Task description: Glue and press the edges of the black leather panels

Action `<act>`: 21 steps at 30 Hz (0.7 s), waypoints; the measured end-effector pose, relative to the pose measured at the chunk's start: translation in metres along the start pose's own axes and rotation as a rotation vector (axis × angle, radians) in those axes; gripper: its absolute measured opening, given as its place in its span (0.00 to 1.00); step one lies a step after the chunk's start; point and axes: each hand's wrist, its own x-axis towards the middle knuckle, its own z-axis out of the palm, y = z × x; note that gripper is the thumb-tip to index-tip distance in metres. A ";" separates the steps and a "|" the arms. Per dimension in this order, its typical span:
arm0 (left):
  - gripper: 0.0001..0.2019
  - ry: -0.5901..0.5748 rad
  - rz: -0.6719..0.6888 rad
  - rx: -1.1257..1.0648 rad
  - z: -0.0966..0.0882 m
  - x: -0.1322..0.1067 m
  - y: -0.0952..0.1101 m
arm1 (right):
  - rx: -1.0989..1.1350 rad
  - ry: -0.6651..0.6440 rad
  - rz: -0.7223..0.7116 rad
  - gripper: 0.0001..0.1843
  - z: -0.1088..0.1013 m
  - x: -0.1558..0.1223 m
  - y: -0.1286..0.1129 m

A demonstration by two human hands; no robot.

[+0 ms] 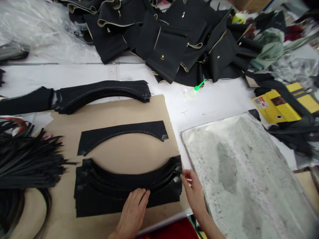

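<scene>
A stack of black curved-edge pieces, looking like leather or fabric, lies low on the brown cardboard. My left hand rests flat on the stack's lower middle, fingers stretched out. At the stack's right end, my right hand pinches the edge of a black piece between thumb and fingers. Just above the stack lies a single black curved piece, its arched cut facing the stack. Farther back, more such pieces form another pile.
On the left lie bundled black strips. To the right is a worn grey slab, with a yellow box beyond it. A bottle with a green nozzle stands before heaped black panels. Clear plastic covers the back left.
</scene>
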 end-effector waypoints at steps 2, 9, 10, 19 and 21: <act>0.18 0.043 -0.050 0.012 0.015 -0.005 0.014 | -0.016 0.049 0.083 0.15 -0.004 -0.027 0.027; 0.13 -0.150 -0.286 -0.130 0.019 0.006 0.032 | -0.382 -0.245 -0.367 0.20 -0.008 -0.044 0.017; 0.13 -0.177 -0.284 -0.164 0.016 0.008 0.033 | -0.435 -0.278 -0.405 0.23 -0.010 -0.040 0.010; 0.08 -0.415 -0.258 -0.320 -0.005 0.007 0.041 | -0.716 -0.374 -0.557 0.22 -0.035 0.013 -0.004; 0.06 -0.474 -0.263 -0.370 -0.010 0.004 0.042 | -0.719 -0.361 -0.553 0.21 -0.042 0.024 -0.004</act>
